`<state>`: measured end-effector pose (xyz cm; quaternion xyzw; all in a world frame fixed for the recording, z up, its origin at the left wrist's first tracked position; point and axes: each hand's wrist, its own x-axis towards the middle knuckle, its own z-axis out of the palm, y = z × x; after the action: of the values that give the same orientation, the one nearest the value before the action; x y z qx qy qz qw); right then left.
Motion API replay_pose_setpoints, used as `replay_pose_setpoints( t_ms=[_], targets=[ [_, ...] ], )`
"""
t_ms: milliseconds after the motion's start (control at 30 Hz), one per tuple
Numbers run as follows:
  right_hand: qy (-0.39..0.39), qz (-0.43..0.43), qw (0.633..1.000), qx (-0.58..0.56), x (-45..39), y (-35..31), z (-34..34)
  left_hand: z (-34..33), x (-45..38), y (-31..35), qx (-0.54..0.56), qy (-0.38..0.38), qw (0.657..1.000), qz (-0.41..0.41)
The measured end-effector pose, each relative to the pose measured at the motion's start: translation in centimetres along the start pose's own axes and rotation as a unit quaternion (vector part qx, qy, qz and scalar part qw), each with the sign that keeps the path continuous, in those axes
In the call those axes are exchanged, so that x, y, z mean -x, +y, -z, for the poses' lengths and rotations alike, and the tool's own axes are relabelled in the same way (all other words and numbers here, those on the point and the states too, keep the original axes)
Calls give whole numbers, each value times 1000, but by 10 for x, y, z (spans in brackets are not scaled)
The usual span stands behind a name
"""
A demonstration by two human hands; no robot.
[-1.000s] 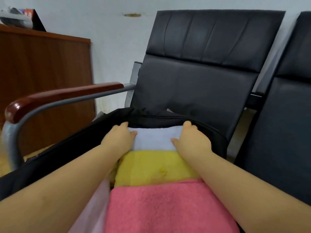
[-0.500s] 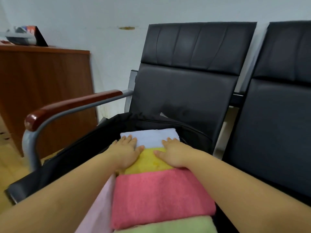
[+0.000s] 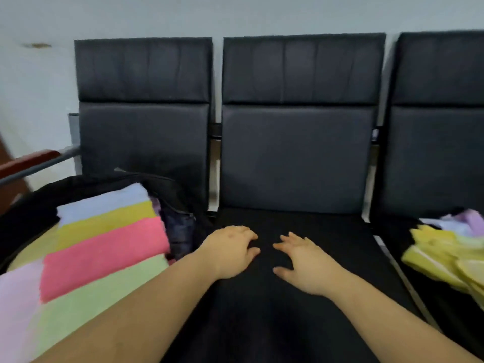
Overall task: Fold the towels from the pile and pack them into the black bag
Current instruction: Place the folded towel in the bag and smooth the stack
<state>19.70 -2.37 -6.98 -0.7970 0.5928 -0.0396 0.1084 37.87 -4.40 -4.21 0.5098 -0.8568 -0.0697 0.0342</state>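
The row of three black padded chairs with tall quilted backs (image 3: pixel 298 121) fills the view against a pale wall; a red-brown wooden armrest on a grey metal tube (image 3: pixel 28 161) closes the left end. The middle black seat (image 3: pixel 301 323) is the working surface, dark and flat, and both forearms reach out over it.

On the left seat lies the open black fabric bag (image 3: pixel 180 205), its zipped edge slack; inside, folded terry towels sit in overlapping bands, pale blue at the back (image 3: pixel 104 201), then mustard yellow (image 3: pixel 104 226), coral pink (image 3: pixel 104 255), light green (image 3: pixel 99 297), and a pale lilac one (image 3: pixel 15 305) at the near left. On the right seat sits the loose pile of unfolded towels (image 3: pixel 450 252), mostly yellow with lilac and white behind, crumpled and blurred.

These towels look light, soft and limp; they will likely sag and drape rather than keep any shape; nothing about them seems fragile or slippery, the nap giving good friction. A sensible hold would be a pinch at two corners of one edge, so the cloth hangs open and can be laid flat on the middle seat; grabbing the bulk would probably drag neighbours along.

The left hand (image 3: pixel 230 252) hovers palm down with fingers loosely bent, its grip released and holding nothing; the right hand (image 3: pixel 303 265) is likewise spread and empty, fingers apart; whether either touches the seat cannot be told.
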Motion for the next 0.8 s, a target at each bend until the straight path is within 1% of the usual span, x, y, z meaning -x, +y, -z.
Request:
replay_pose_setpoints(
  t_ms=[100,200,267,333,400,433,500,567,633,700,767,800],
  targets=[
    [19,-68,998,-4,49,66,-2,-19,-23,69,21,-38,998,-37],
    [63,-130,989,-15,94,126,-1,-36,-46,138,33,-54,994,-87],
    [109,-167,980,-19,126,165,-7,-47,-59,181,47,-62,990,-116],
    [162,-197,966,-48,157,199,-14,-59,-72,219,58,-75,985,-145],
    [193,-226,951,-83,178,222,-12,-70,-86,250,61,-78,980,-170],
    [220,-230,943,-92,185,233,-10,-74,-94,264,63,-78,979,-180],
    [295,-249,918,-87,196,258,-5,-84,-108,292,75,-77,976,-191],
    [342,-289,892,-71,209,282,-1,-93,-121,315,94,-70,972,-201],
    [315,-338,884,-65,221,298,6,-103,-132,334,110,-64,969,-210],
    [256,-405,874,-75,232,310,7,-113,-142,349,116,-69,967,-216],
    [204,-427,871,-133,235,321,5,-121,-150,359,113,-76,967,-214],
    [192,-425,870,-158,234,325,5,-125,-154,362,115,-80,968,-209]
  ],
)
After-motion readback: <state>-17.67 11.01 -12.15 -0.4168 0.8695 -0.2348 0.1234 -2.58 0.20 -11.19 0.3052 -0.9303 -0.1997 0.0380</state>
